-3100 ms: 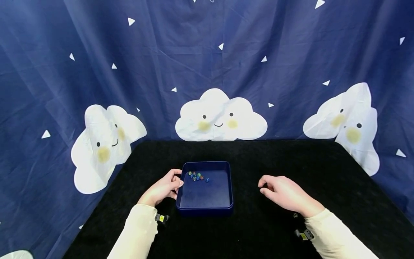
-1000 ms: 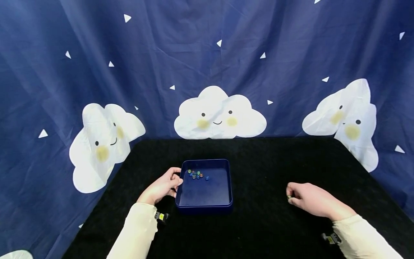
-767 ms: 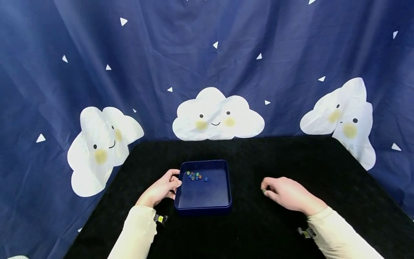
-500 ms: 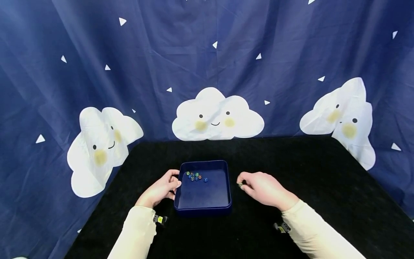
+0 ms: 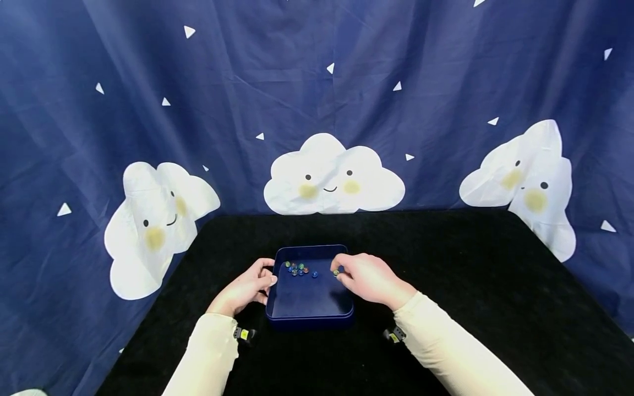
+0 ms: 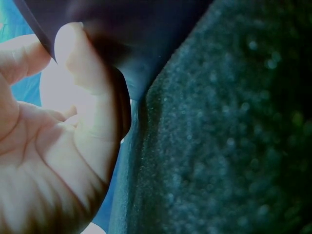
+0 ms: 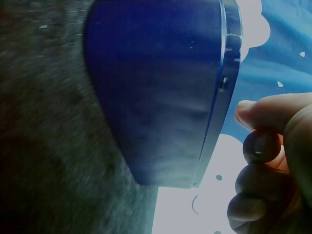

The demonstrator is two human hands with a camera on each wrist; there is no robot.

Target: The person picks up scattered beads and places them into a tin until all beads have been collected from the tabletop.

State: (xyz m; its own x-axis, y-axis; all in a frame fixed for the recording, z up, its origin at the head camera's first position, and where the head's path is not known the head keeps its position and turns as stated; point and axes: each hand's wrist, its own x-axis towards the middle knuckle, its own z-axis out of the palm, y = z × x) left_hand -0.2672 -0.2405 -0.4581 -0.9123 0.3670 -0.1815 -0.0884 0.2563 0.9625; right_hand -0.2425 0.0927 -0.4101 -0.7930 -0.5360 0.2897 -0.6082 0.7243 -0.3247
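A square navy blue tray (image 5: 312, 300) stands on the black cloth. Several glass marbles (image 5: 301, 267) in blue, green and orange lie bunched toward its back left, and one blue marble (image 5: 315, 274) sits a little apart. My left hand (image 5: 247, 286) grips the tray's left wall, thumb at the rim; in the left wrist view the thumb (image 6: 92, 92) lies against the dark wall. Over the right side of the tray, my right hand (image 5: 373, 280) pinches a yellowish marble (image 5: 336, 273) between thumb and index finger. The right wrist view shows the tray's outer side (image 7: 161, 97) beside the fingers.
Black cloth (image 5: 446, 247) covers the table around the tray. Behind it hangs a dark blue curtain (image 5: 238, 99) with white triangles and smiling clouds (image 5: 334, 176). A small camera sits at each wrist, the right one (image 5: 394, 334) just above the cloth.
My right hand picked up a marble at the right of the cloth, then carried it leftward to above the tray. My left hand has kept its grip on the tray.
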